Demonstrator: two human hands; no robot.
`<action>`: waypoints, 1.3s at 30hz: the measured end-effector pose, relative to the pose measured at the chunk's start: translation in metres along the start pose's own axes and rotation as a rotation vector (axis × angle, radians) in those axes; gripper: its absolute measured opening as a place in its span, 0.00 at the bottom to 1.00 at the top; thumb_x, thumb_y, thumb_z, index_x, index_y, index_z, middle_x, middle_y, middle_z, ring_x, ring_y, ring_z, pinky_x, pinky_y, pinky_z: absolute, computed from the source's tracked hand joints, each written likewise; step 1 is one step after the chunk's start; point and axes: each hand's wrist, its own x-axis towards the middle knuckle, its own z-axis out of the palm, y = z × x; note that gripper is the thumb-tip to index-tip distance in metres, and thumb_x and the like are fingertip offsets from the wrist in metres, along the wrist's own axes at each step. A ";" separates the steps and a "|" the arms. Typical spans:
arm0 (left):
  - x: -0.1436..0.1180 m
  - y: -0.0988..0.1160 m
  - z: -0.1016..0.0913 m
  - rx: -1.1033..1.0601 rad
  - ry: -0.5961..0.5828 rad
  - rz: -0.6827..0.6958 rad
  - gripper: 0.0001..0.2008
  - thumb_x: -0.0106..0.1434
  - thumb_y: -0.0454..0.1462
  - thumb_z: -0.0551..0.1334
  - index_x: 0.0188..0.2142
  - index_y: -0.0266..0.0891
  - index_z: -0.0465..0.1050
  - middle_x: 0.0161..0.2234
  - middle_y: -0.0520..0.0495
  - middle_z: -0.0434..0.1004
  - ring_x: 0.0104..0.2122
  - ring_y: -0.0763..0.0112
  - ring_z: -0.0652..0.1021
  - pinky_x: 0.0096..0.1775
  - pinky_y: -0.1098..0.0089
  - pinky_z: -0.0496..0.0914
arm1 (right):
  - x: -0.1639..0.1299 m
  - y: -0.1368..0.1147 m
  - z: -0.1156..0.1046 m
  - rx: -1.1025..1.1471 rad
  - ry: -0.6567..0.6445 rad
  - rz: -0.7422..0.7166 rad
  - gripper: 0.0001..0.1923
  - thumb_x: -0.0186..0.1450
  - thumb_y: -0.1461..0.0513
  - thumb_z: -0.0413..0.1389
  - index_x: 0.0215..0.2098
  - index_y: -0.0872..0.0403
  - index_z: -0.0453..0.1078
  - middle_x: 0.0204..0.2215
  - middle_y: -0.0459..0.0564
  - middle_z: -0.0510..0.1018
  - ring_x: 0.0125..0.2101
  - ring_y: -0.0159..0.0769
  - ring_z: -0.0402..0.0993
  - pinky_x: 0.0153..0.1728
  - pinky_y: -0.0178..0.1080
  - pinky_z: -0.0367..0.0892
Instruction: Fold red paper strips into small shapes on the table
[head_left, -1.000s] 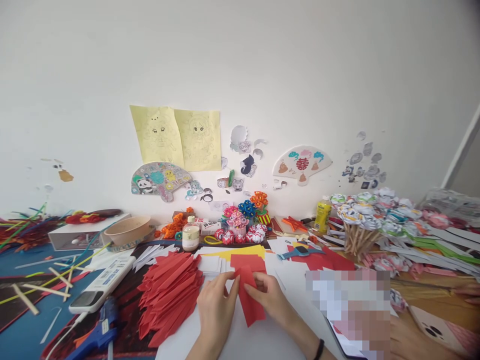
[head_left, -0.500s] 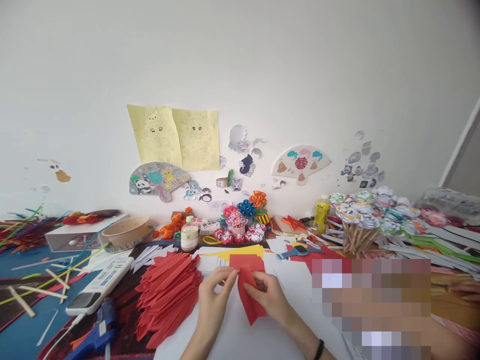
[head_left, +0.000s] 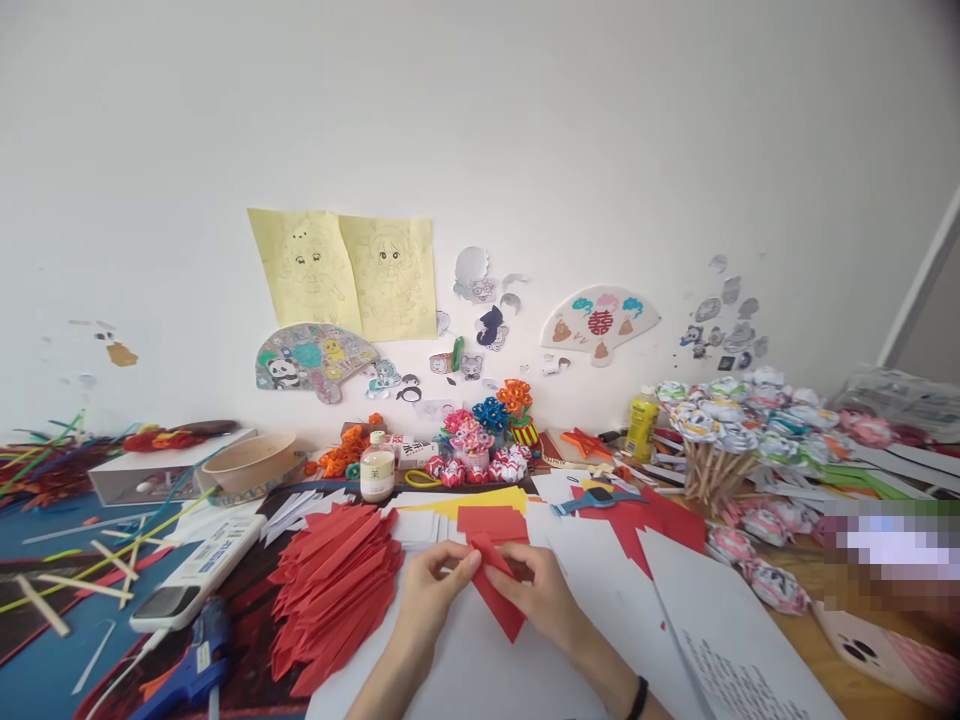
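My left hand [head_left: 429,592] and my right hand [head_left: 541,598] both pinch a piece of red paper [head_left: 504,610] over white sheets [head_left: 487,680] near the table's front. The paper is partly folded, with its upper corner turned down between my fingertips and its pointed lower end lying on the white sheet. A black band sits on my right wrist. Just left of my left hand lies a fanned pile of folded red paper strips [head_left: 337,585]. Behind my fingers rest flat red sheets [head_left: 491,520] and a yellow sheet [head_left: 480,500].
A blue glue gun [head_left: 191,665], a white remote-like device [head_left: 199,570], a wooden bowl [head_left: 251,460], a small bottle [head_left: 376,468] and paper flowers [head_left: 480,445] crowd the left and back. A bunch of paper flowers on sticks [head_left: 720,435] and a printed page [head_left: 742,660] lie right.
My fingers have pressed the paper's top corner further down into a fold, and the paper now tilts more. The blurred shape at the right has pulled away toward the right edge.
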 end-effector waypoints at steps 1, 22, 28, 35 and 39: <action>0.000 -0.001 0.000 0.001 0.004 -0.003 0.20 0.48 0.51 0.67 0.25 0.35 0.77 0.24 0.47 0.77 0.26 0.68 0.73 0.28 0.73 0.65 | 0.000 -0.001 0.000 0.014 -0.006 0.004 0.14 0.62 0.54 0.56 0.34 0.58 0.75 0.27 0.49 0.77 0.28 0.36 0.69 0.28 0.34 0.63; 0.000 0.008 -0.009 0.167 -0.074 0.080 0.18 0.57 0.49 0.62 0.31 0.36 0.80 0.28 0.45 0.80 0.29 0.65 0.74 0.31 0.72 0.65 | 0.002 0.001 0.001 0.081 -0.017 0.031 0.18 0.60 0.53 0.56 0.22 0.58 0.68 0.18 0.42 0.62 0.21 0.29 0.56 0.21 0.32 0.52; -0.001 0.008 -0.009 0.212 -0.059 0.141 0.16 0.58 0.47 0.61 0.27 0.36 0.79 0.27 0.45 0.77 0.29 0.65 0.73 0.30 0.72 0.65 | 0.002 -0.001 0.002 0.134 -0.057 0.072 0.19 0.59 0.50 0.57 0.29 0.59 0.73 0.24 0.48 0.73 0.25 0.34 0.65 0.26 0.34 0.61; -0.005 0.015 -0.005 0.310 -0.089 0.234 0.17 0.61 0.46 0.59 0.25 0.37 0.77 0.24 0.47 0.75 0.27 0.68 0.70 0.30 0.73 0.63 | 0.001 -0.002 0.001 0.076 -0.029 0.061 0.20 0.60 0.49 0.56 0.23 0.58 0.67 0.20 0.44 0.64 0.23 0.30 0.59 0.23 0.32 0.56; -0.005 0.012 -0.005 0.325 -0.086 0.218 0.16 0.60 0.46 0.59 0.26 0.37 0.78 0.26 0.47 0.77 0.27 0.67 0.72 0.29 0.73 0.63 | 0.001 0.002 -0.001 0.001 0.018 0.046 0.23 0.60 0.51 0.56 0.17 0.55 0.55 0.18 0.39 0.51 0.21 0.26 0.48 0.20 0.32 0.46</action>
